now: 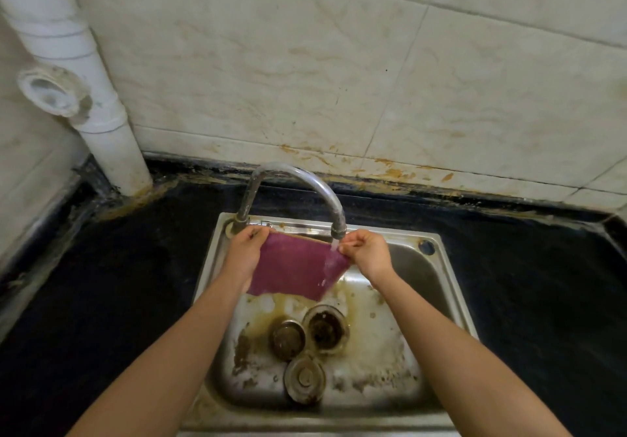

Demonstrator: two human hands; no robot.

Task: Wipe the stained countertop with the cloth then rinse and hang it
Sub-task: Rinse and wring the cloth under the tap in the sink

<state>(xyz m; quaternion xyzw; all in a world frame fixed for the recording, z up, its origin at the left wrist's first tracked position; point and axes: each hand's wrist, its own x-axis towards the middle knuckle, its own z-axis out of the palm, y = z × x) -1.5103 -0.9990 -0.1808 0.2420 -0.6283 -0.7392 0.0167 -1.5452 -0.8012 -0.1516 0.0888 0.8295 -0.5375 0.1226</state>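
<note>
Near the front edge of the metal sink [420,284] lies a round plug [304,377]. Just past it sit a strainer cup [287,338] and the open drain hole [325,329], side by side, with brown dirt on the sink floor around them. Over the back half of the sink hangs the purple cloth [295,267], held up flat like a little flag. The left hand [246,250] pinches its top left corner, with fingers curled tight on the edge. The right hand [368,253] pinches the top right corner the same way. Water [334,250] runs down from the tap [338,222] onto the right side of the cloth, next to the right hand. The cloth looks thin, soft and floppy. Wet, it is likely a bit heavier and drippy, and it may slip, so a firm pinch at the two top corners seems the best hold. To squeeze it out, bunching up the middle would probably work better. The black countertop [135,267] goes all around the sink. Behind it stand the stained tile wall [305,80] and, in the back left corner, a white pipe [101,124].
</note>
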